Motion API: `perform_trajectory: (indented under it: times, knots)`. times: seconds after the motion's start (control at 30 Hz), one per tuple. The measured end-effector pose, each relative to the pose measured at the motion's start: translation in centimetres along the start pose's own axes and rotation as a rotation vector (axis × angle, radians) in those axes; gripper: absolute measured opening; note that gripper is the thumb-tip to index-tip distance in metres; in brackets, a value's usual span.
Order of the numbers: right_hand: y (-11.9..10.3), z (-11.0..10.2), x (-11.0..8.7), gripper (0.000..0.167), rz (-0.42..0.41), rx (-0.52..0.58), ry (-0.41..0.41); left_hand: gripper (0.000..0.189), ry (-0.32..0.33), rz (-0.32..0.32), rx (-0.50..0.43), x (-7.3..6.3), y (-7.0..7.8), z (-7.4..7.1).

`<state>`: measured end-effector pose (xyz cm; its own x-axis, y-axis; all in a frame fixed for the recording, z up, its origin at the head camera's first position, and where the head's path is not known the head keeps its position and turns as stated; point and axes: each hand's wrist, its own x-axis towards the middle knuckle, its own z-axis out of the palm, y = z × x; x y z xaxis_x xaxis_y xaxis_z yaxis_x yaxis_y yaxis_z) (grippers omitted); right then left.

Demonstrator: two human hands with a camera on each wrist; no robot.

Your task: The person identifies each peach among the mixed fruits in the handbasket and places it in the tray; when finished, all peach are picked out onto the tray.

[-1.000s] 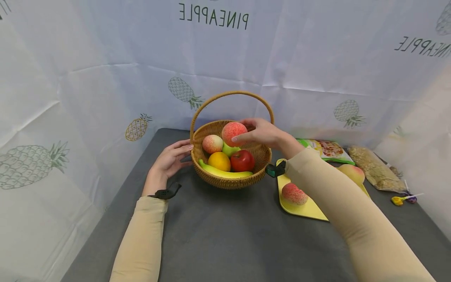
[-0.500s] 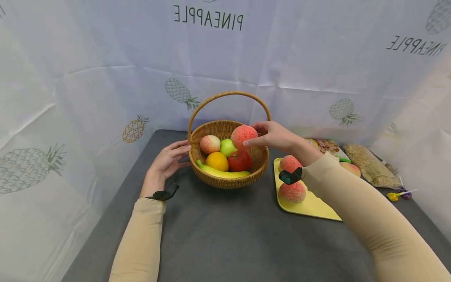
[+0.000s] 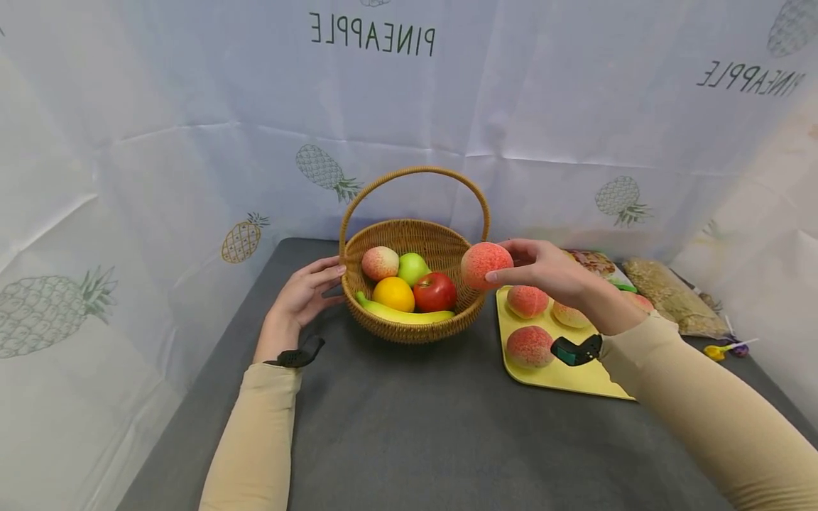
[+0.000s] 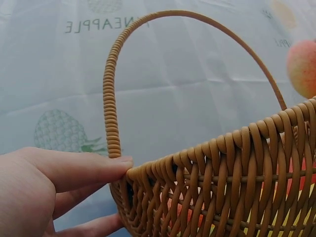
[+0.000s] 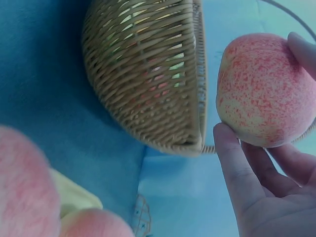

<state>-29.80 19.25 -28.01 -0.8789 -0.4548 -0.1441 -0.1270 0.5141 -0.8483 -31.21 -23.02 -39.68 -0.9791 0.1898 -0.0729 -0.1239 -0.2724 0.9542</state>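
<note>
My right hand (image 3: 552, 273) holds a peach (image 3: 481, 265) between thumb and fingers, in the air at the right rim of the wicker basket (image 3: 409, 332). In the right wrist view the peach (image 5: 266, 91) is pinched from both sides, apart from the basket wall (image 5: 148, 74). My left hand (image 3: 303, 292) touches the basket's left side with mostly straight fingers. Fingertips (image 4: 123, 165) meet the rim by the handle base in the left wrist view. Inside the basket lie a peach (image 3: 380, 262), green apple (image 3: 412, 268), orange (image 3: 393, 293), red apple (image 3: 434, 292) and banana (image 3: 399, 314).
Right of the basket a yellow tray (image 3: 569, 383) bears several peaches (image 3: 530, 346). Behind it, partly hidden by my right arm, are a bag of grain-like food (image 3: 671, 294), a colourful packet (image 3: 594, 262) and lollipops (image 3: 716, 352). A pineapple-printed cloth (image 3: 396, 106) hangs behind.
My right hand has carried the peach rightward and lower, from over the fruit to the basket's right rim. The green apple and more of the tray now show. The left hand stays at the basket.
</note>
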Motion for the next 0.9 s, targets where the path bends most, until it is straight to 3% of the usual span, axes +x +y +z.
perform_trajectory:
  times: [0.4,0.7,0.9]
  knots:
    - [2.2,-1.3,-4.3,0.063,0.011,-0.009,0.03,0.056,0.006,0.008,-0.002,-0.2,-0.1,-0.1]
    - [5.9,-2.3,-7.5,0.055,0.039,-0.004,0.079,0.055,0.008,0.004,0.007,-0.2,-0.7,-0.4]
    - [8.5,-2.9,-9.7,0.053,0.02,-0.045,0.134,0.055,-0.049,0.005,-0.005,0.1,-0.4,-0.5]
